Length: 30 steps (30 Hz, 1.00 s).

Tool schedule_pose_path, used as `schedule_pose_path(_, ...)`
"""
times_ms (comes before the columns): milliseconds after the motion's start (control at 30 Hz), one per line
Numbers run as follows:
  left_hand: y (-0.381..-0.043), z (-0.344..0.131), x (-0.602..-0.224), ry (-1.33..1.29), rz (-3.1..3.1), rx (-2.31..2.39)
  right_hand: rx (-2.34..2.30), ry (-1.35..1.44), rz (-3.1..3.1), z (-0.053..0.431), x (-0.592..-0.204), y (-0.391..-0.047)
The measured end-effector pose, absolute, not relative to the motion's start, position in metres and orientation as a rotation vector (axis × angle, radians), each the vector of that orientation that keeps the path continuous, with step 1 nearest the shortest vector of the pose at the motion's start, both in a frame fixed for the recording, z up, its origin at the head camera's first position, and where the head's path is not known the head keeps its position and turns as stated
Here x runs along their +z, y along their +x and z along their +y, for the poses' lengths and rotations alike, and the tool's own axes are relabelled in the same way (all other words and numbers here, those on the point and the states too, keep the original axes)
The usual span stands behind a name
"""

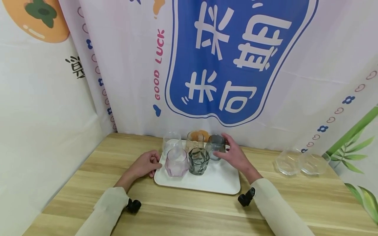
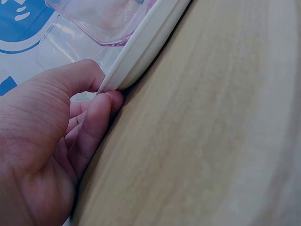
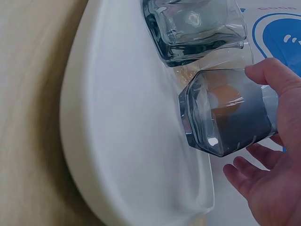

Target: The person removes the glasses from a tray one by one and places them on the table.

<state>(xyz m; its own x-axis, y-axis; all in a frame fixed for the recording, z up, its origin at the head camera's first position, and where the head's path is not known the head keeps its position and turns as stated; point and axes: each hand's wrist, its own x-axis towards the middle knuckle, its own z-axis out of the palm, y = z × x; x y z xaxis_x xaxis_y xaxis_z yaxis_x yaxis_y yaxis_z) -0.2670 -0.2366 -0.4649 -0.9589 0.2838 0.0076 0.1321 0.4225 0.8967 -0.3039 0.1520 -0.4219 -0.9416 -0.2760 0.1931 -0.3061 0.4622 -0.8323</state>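
A white tray (image 1: pixel 218 183) lies on the table with several drinking glasses on it. My left hand (image 1: pixel 146 164) pinches the tray's left rim between thumb and index finger, as the left wrist view shows. At the tray's back right, my right hand (image 1: pixel 238 158) holds a smoky grey glass (image 3: pixel 233 113), thumb on its near side and the other fingers around the far side. A dark green-grey glass (image 1: pixel 199 160) with a wavy wall stands just in front and left of it. Beside that is a pink glass (image 1: pixel 176 165). Behind are a clear glass (image 1: pixel 172 141) and an amber one (image 1: pixel 195 141).
Two clear glasses, one (image 1: pixel 287 162) left of the other (image 1: pixel 314 164), sit on the wooden table (image 1: pixel 189 209) at the right. A printed curtain (image 1: pixel 136 82) hangs along the back edge, close behind the tray. Another pale cloth (image 1: pixel 41 108) hangs at the left.
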Motion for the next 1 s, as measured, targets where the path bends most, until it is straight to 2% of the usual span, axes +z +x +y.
schedule_pose_path(1000, -0.2665, -0.2365, -0.4648, 0.359, 2.523, 1.571, 1.482, 0.473, -2.725, 0.1432, -0.4218, -0.31)
